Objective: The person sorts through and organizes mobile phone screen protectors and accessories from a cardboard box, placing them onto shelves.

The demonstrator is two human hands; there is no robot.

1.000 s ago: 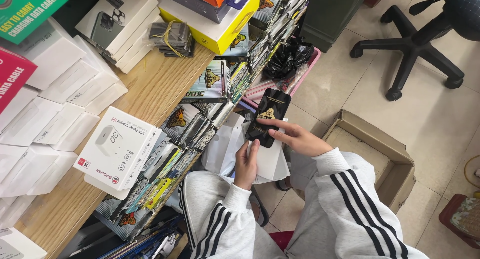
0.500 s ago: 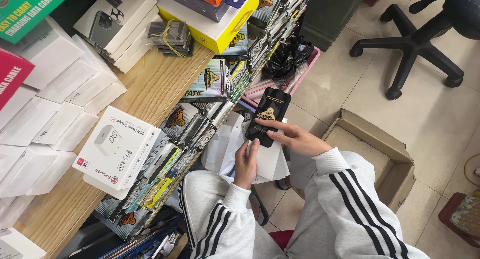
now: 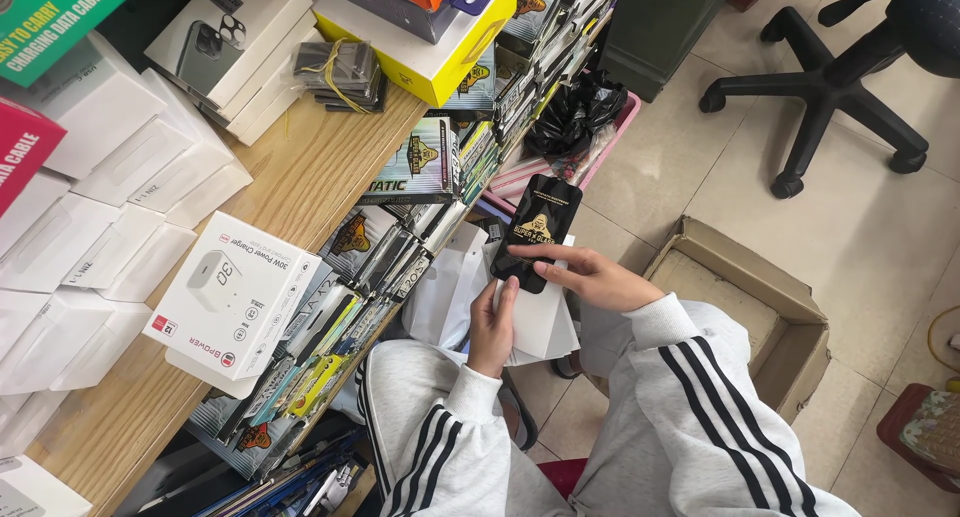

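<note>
- Hands meet over the person's lap, just beside the wooden bench (image 3: 300, 167).
- The right hand (image 3: 590, 277) pinches a black phone screen-protector packet (image 3: 537, 232) with a gold picture on it, fingers closed on its lower edge.
- The left hand (image 3: 492, 327) is closed on white paper sleeves (image 3: 540, 317) that sit under the packet.
- More packets like it stand in a long row (image 3: 400, 267) along the bench edge.
- A white charger box (image 3: 235, 302) lies on the bench.
- An open cardboard box (image 3: 745, 297) sits on the tiled floor, near the person's right arm.
</note>
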